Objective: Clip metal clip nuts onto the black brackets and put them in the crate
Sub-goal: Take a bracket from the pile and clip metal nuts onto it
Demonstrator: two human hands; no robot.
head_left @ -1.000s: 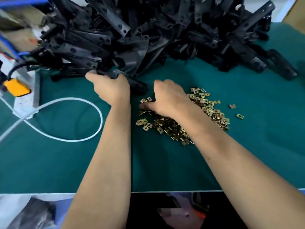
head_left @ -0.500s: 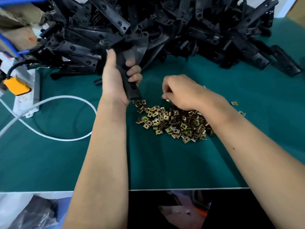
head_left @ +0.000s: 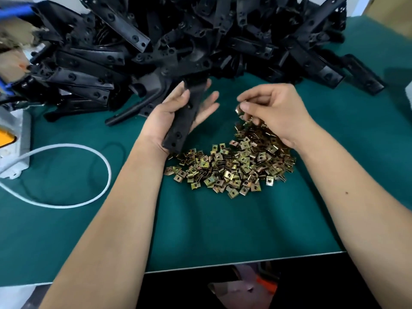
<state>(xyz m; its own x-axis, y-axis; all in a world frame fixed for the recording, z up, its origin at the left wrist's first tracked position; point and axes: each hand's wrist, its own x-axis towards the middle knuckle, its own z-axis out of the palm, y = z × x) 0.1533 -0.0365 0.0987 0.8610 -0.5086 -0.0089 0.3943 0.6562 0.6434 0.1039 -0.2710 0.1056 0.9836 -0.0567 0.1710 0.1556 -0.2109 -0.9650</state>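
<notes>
On a green tabletop (head_left: 223, 230), seen from the head camera, a person's left hand (head_left: 176, 117) lies palm up, its thumb over a black bracket (head_left: 186, 118) resting along the palm, fingers nearly straight. To its right, the right hand (head_left: 276, 112) pinches a metal clip nut (head_left: 239, 111) above a heap of brass-coloured clip nuts (head_left: 234, 168). Behind both hands sits a large pile of black brackets (head_left: 178, 39). At the left, a white cable (head_left: 66, 175) loops across the cloth.

Bracket heap (head_left: 200, 36) behind clip nut pile (head_left: 234, 168) on table (head_left: 223, 230); cable (head_left: 66, 175) left, probably from power strip (head_left: 15, 152).
</notes>
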